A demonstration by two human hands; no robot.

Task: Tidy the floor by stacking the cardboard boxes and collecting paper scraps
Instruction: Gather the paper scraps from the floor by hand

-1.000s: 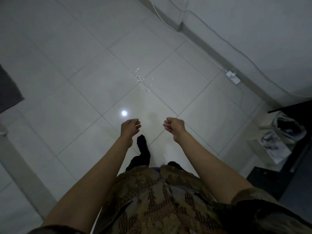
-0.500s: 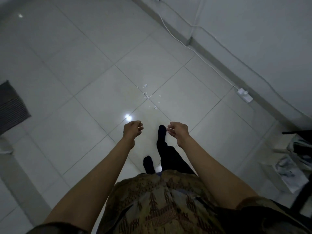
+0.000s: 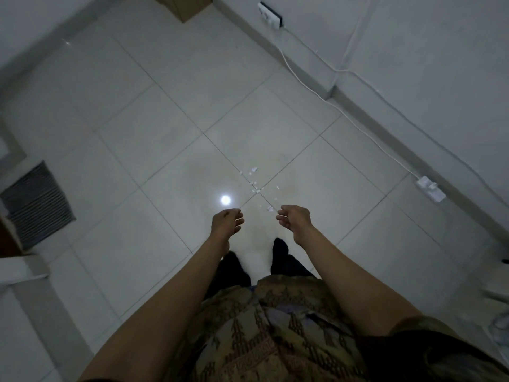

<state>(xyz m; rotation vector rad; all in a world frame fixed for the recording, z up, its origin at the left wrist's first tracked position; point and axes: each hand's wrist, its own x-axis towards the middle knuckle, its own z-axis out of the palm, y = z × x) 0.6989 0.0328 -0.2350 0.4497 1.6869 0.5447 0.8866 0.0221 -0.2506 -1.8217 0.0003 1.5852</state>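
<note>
Several tiny white paper scraps (image 3: 254,183) dot glossy tiles (image 3: 165,150); both hands' fingers (image 3: 239,220) hang loosely curled, empty.

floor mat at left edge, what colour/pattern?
Dark grey with fine parallel ribs, the floor mat shows in the head view.

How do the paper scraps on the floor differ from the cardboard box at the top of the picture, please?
The paper scraps are tiny, white and scattered around a tile joint just ahead of the hands; the cardboard box is brown, far larger, and sits far off, cut by the frame edge. Both rest on the floor, untouched.
</note>
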